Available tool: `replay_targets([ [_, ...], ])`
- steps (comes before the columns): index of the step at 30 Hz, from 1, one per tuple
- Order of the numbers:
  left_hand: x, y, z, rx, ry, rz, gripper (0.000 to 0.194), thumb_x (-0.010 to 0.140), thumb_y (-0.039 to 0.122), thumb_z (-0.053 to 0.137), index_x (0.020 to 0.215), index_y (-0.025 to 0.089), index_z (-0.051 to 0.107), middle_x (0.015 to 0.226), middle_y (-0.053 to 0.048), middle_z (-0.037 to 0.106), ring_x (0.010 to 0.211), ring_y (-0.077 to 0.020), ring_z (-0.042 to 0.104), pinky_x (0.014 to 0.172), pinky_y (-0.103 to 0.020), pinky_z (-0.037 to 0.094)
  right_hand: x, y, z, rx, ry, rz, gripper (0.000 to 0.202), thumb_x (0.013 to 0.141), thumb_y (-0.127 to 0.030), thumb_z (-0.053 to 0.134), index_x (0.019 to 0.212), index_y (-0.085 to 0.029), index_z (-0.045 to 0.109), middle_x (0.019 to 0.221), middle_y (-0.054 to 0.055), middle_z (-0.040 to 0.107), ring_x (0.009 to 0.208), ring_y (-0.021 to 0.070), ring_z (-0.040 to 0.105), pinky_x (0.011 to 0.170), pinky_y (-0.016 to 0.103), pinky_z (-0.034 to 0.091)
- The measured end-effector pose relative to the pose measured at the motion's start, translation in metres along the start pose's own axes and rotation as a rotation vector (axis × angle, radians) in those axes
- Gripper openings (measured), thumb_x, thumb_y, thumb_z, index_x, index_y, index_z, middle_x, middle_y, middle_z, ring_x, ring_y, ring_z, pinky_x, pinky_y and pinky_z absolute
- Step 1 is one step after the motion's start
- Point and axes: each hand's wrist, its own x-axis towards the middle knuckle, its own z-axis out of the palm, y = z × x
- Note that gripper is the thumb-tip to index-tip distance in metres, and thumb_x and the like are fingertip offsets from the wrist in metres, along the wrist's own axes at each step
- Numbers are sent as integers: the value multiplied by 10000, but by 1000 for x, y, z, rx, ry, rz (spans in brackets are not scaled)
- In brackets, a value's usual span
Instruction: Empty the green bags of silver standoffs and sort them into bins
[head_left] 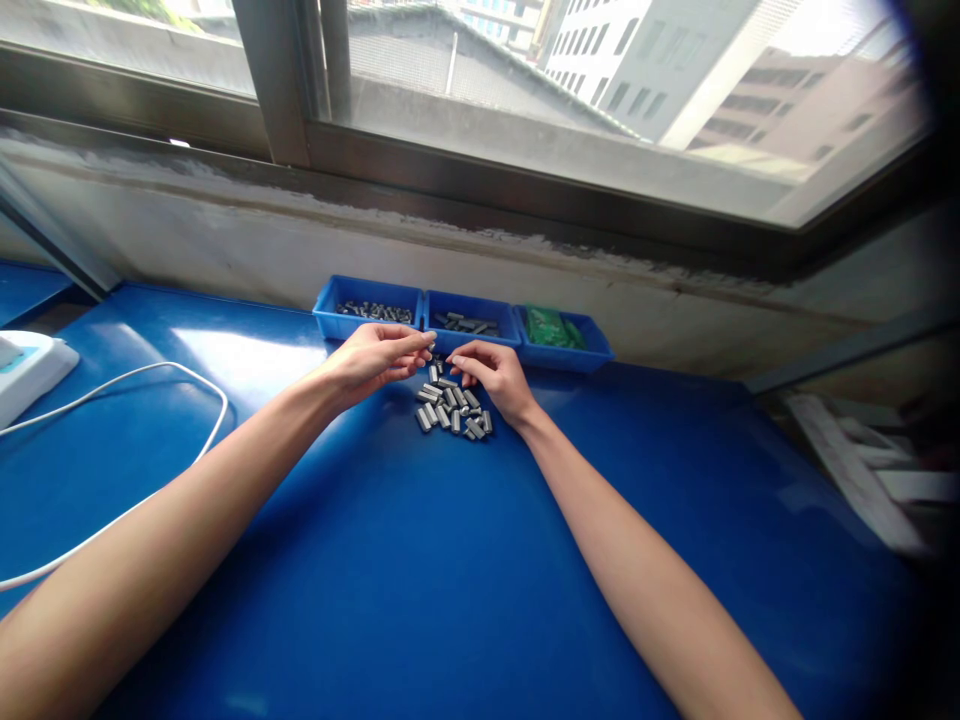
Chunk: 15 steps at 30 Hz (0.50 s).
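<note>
My left hand (381, 356) is closed in a pinch, with a small shiny metal piece (432, 347) at its fingertips, too small to tell its kind. Close by on the right, my right hand (491, 375) also has thumb and fingers pinched together; what they hold, if anything, is hidden. Just below both hands, a loose pile of silver hex standoffs (450, 397) lies on the blue table (420, 560). Behind the hands stand a blue bin (324, 318) of small screw-like metal parts and a middle blue bin (491, 338) with longer grey metal pieces.
A third blue bin (570, 360) at the right of the row holds green plastic packets (553, 327). A white cable (214, 440) curves over the table's left side from a white power strip (37, 370). Beyond the bins rise a wall (247, 240) and a window frame (480, 185).
</note>
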Motion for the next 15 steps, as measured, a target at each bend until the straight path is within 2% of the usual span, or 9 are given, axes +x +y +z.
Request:
replay_targets([
  [3,0,2,1,-19,63,1,313,692,288,915,844,76,742,807,-85,720,697,-89,654,684,-195,515,0,-1,0,-2,4,5,210,772,-359,720,810,-155,748,692,31,710,548,123,571,562,264,434],
  [9,2,14,-4,-220,438,225,101,797,95,779,843,56,697,820,-126,735,766,-135,726,840,-248,578,-1,0,0,3,-2,1,196,776,-348,720,807,-156,748,708,38,714,555,125,574,565,265,431],
  [11,2,18,-6,-289,530,280,56,817,40,723,818,63,672,826,-124,734,790,-145,740,892,-264,586,0,1,-1,1,-5,-7,186,779,-342,720,802,-159,747,702,33,711,553,124,568,560,264,426],
  [15,3,20,-6,-327,587,332,103,816,2,677,820,95,633,809,-95,728,829,-156,754,945,-279,586,0,0,-1,-9,-5,-9,185,781,-341,714,797,-160,748,699,30,707,550,122,565,555,264,420],
])
